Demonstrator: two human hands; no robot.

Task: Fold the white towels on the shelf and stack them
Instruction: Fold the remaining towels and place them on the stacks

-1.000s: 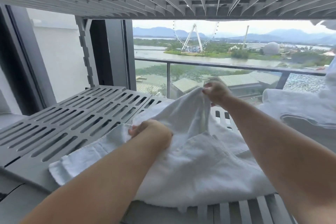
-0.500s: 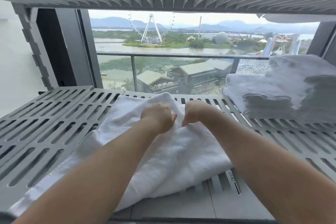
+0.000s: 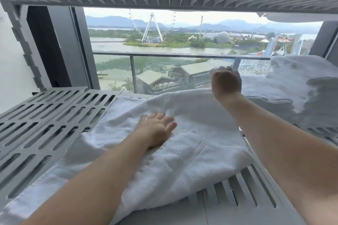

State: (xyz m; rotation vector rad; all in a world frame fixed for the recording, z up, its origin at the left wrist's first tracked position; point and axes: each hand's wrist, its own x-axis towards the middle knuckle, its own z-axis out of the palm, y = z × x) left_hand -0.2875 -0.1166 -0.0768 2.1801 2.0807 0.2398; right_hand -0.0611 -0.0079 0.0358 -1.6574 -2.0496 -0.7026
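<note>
Left hand [image 3: 157, 129]: we see it laid flat, fingers straight and spread, palm pressing down on the towel.
Towel [image 3: 184, 153]: white and rumpled, it lies directly under that hand and spreads from the near left to the far right of the shelf.
Right hand [image 3: 225, 83]: raised over the towel's far edge, fingers curled. It is blurred, so we cannot tell whether it pinches cloth.
Stack of folded towels [image 3: 296, 86]: just right of the right hand.
Shelf [image 3: 45, 124]: grey and slotted, carrying everything.
</note>
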